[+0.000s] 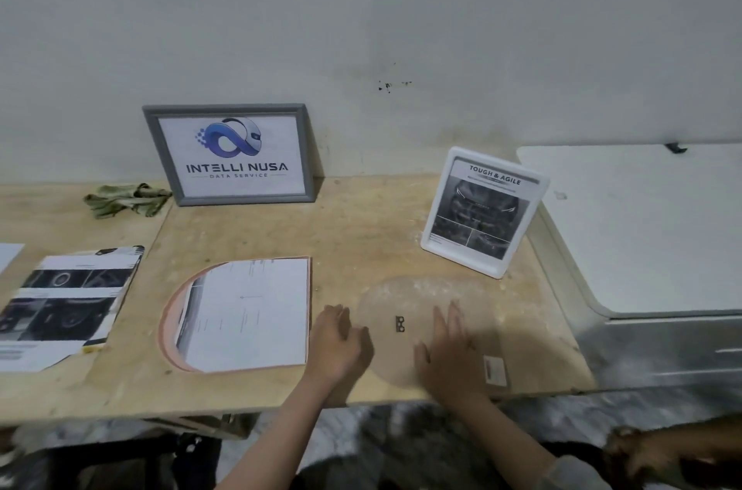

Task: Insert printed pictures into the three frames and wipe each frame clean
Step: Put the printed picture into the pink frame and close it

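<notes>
Backing board [405,349]: lay flat near the front edge of the table [353,224], hanger clip [400,324] facing up, a label sticker [494,370] at its right corner.
Hands: the left hand [339,343] rested at the board's left edge with fingers loosely curled; the right hand [449,349] lay flat and spread on the board, neither gripping it.
Third frame [237,315]: lay just left of the left hand, a printed sheet [249,313] sitting in it.
Step, as judged: lifting the board to close that frame; it would go best lifted by both edges and lowered square over the sheet.
Finished frames: the grey frame [229,154] leaned on the wall, the white frame [484,210] stood to the right.
Cloth [126,199]: lay well apart at the far left, ready for wiping.
</notes>
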A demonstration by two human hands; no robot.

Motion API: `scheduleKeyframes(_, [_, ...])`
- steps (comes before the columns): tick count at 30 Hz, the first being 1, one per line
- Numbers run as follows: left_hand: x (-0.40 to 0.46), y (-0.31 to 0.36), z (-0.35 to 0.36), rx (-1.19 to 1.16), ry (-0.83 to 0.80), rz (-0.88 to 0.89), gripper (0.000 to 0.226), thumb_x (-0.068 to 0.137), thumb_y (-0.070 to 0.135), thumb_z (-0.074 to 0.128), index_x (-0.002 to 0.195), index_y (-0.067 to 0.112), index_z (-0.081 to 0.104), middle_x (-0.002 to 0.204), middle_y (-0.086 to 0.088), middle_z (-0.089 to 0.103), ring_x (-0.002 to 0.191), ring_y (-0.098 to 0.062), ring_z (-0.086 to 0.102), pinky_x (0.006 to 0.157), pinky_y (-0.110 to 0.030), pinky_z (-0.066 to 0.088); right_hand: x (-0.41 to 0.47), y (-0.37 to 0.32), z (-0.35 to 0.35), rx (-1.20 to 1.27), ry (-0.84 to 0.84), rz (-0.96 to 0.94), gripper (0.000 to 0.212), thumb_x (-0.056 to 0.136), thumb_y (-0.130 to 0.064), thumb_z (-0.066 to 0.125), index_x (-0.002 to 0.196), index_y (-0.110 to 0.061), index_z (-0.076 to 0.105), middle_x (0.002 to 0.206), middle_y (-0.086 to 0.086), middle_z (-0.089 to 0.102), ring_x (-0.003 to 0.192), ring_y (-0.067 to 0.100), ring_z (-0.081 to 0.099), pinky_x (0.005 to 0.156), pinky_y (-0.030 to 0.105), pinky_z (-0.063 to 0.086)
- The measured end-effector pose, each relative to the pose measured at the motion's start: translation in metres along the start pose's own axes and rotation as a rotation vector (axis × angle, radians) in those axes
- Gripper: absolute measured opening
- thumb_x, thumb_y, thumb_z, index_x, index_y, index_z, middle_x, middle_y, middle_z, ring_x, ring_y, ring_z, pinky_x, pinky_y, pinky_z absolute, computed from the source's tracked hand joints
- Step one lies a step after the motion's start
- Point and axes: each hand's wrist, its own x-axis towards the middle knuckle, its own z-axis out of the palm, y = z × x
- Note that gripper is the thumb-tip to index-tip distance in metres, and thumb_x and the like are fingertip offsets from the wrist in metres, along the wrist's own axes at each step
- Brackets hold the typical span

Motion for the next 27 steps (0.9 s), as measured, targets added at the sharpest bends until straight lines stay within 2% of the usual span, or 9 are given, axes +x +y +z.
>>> scheduleKeyframes(4, [0.009, -0.023, -0.039, -0.074, 0.158, -0.053, 0.047, 0.092, 0.02, 0.055, 0.135, 0.004, 0.045, 0.14, -0.014, 0.046, 0.131, -0.028, 0.042, 0.106, -0.035, 0.033, 0.014, -0.044, 0.023, 0.067, -0.039, -0.096, 0.066, 0.072, -0.028, 0.055, 0.131, 0.0, 0.049, 0.141, 0.026, 0.041, 0.13, 0.045, 0.039, 0.096, 0.067, 0.035])
scheduleKeyframes(8, [0.02, -0.057, -0.092, -0.083, 0.299, -0.115, 0.046, 0.091, 0.016, 0.055, 0.134, 0.001, 0.045, 0.14, -0.016, 0.046, 0.132, -0.031, 0.04, 0.109, -0.039, 0.029, 0.02, -0.109, 0.05, 0.126, -0.03, -0.184, 0.066, 0.082, -0.037, 0.036, 0.137, -0.002, 0.043, 0.15, 0.019, 0.031, 0.139, 0.039, 0.026, 0.106, 0.063, 0.017])
scheduleKeyframes(10, [0.024, -0.071, -0.112, -0.081, 0.331, -0.157, 0.048, 0.089, 0.015, 0.055, 0.134, -0.001, 0.045, 0.139, -0.018, 0.046, 0.131, -0.033, 0.04, 0.109, -0.04, 0.03, 0.022, -0.128, 0.062, 0.126, -0.051, -0.216, 0.067, 0.084, -0.04, 0.031, 0.139, -0.002, 0.04, 0.151, 0.017, 0.029, 0.14, 0.037, 0.024, 0.107, 0.063, 0.016])
scheduleKeyframes(13, [0.035, -0.104, -0.148, -0.04, 0.33, -0.222, 0.046, 0.084, 0.021, 0.055, 0.123, -0.003, 0.052, 0.124, -0.022, 0.054, 0.12, -0.039, 0.048, 0.1, -0.047, 0.04, 0.027, -0.166, 0.083, 0.1, -0.093, -0.217, 0.067, 0.085, -0.042, 0.035, 0.136, 0.001, 0.043, 0.145, 0.021, 0.038, 0.134, 0.039, 0.036, 0.1, 0.064, 0.03])
scheduleKeyframes(16, [0.047, -0.13, -0.167, 0.046, 0.291, -0.236, 0.032, 0.081, 0.02, 0.059, 0.104, -0.003, 0.055, 0.105, -0.02, 0.055, 0.104, -0.04, 0.052, 0.088, -0.046, 0.042, 0.029, -0.188, 0.099, 0.091, -0.086, -0.166, 0.066, 0.084, -0.043, 0.042, 0.13, 0.005, 0.047, 0.137, 0.026, 0.047, 0.124, 0.04, 0.048, 0.095, 0.053, 0.043])
scheduleKeyframes(18, [0.052, -0.137, -0.172, 0.069, 0.257, -0.211, 0.025, 0.082, 0.017, 0.06, 0.095, -0.003, 0.053, 0.099, -0.021, 0.054, 0.098, -0.041, 0.052, 0.083, -0.044, 0.04, 0.029, -0.189, 0.106, 0.09, -0.057, -0.163, 0.068, 0.089, -0.045, 0.036, 0.134, 0.005, 0.039, 0.141, 0.027, 0.041, 0.13, 0.037, 0.039, 0.102, 0.043, 0.036])
scheduleKeyframes(21, [0.058, -0.143, -0.176, 0.071, 0.187, -0.177, 0.027, 0.083, 0.017, 0.057, 0.099, -0.004, 0.051, 0.101, -0.021, 0.053, 0.099, -0.039, 0.051, 0.082, -0.044, 0.042, 0.029, -0.189, 0.111, 0.034, -0.051, -0.12, 0.075, 0.088, -0.05, 0.028, 0.144, 0.0, 0.028, 0.152, 0.021, 0.025, 0.138, 0.031, 0.025, 0.107, 0.045, 0.029])
scheduleKeyframes(24, [0.059, -0.146, -0.176, 0.094, 0.14, -0.148, 0.029, 0.081, 0.018, 0.054, 0.1, -0.003, 0.049, 0.101, -0.023, 0.053, 0.101, -0.041, 0.052, 0.086, -0.048, 0.045, 0.027, -0.189, 0.111, -0.014, -0.018, -0.123, 0.084, 0.084, -0.058, 0.015, 0.149, -0.006, 0.013, 0.158, 0.012, 0.008, 0.144, 0.028, 0.013, 0.114, 0.043, 0.015])
scheduleKeyframes(27, [0.056, -0.144, -0.178, 0.097, 0.089, -0.131, 0.029, 0.082, 0.018, 0.054, 0.103, 0.0, 0.045, 0.111, -0.021, 0.048, 0.111, -0.04, 0.046, 0.089, -0.045, 0.044, 0.026, -0.192, 0.11, -0.013, 0.014, -0.118, 0.086, 0.082, -0.06, 0.012, 0.15, -0.008, 0.009, 0.158, 0.011, 0.006, 0.145, 0.028, 0.012, 0.115, 0.038, 0.007])
